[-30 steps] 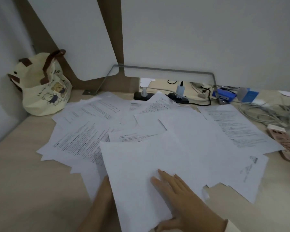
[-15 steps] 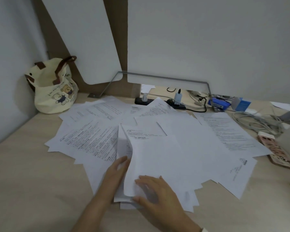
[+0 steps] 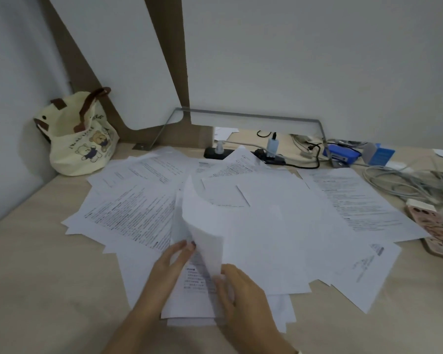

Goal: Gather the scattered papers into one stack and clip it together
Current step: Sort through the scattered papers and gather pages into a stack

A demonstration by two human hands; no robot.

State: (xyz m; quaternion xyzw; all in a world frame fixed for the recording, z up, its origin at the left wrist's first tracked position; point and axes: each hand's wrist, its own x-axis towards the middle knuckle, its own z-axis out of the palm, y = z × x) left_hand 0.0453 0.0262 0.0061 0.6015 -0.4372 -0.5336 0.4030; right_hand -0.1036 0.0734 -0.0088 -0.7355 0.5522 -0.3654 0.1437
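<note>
Right hand (image 3: 241, 295) pinched curled sheet (image 3: 202, 226) at bottom edge; left hand (image 3: 169, 261) straight-fingered against it. Papers (image 3: 279, 213) fanned just beyond both hands. Likely light, floppy, slippery: grip edges.

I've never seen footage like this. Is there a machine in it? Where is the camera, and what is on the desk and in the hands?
There is no machine here. These are a person's two bare hands, filmed by a wide-angle camera worn on the head and looking forward and down, so the arms enter from the bottom edge. The desk is covered with loose printed papers. The right hand pinches the lower edge of a curled-up sheet. The left hand touches its left side with straight fingers. A cloth bag with bears on it stands at the back left. A power strip lies at the back, with cables and a phone to the right.
</note>
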